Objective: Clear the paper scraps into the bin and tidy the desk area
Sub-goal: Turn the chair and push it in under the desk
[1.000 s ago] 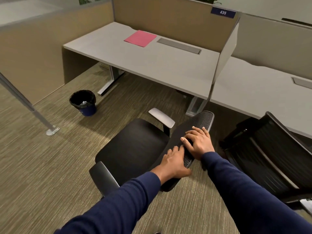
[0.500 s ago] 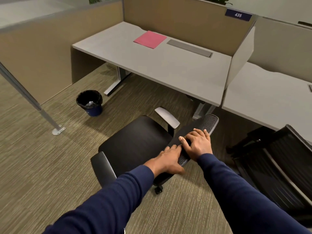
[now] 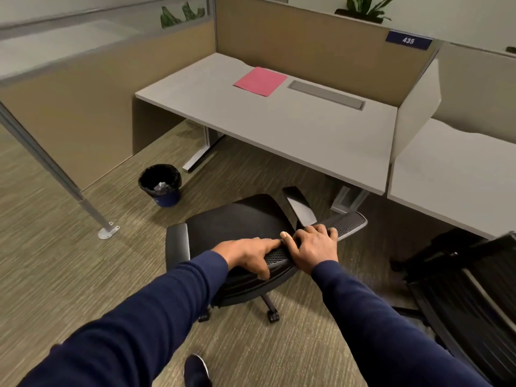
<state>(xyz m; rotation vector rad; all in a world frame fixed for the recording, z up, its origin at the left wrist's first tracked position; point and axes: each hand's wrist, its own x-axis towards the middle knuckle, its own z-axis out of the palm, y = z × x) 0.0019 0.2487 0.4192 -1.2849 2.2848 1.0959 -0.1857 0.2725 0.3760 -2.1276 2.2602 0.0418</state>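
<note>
The desk (image 3: pixel 279 135) stands ahead, bare but for a pink sheet (image 3: pixel 260 81). I judge the chair (image 3: pixel 237 222) should roll straight in under it, pushed evenly so it doesn't swivel. The bin (image 3: pixel 160 184), left on the floor, holds crumpled scraps (image 3: pixel 160 186). My left hand (image 3: pixel 251 254) and right hand (image 3: pixel 312 247) both clasp the backrest top.

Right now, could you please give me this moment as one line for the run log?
left hand: gripping chair backrest | right hand: gripping backrest | bin: scraps inside | desk: pink sheet
</note>
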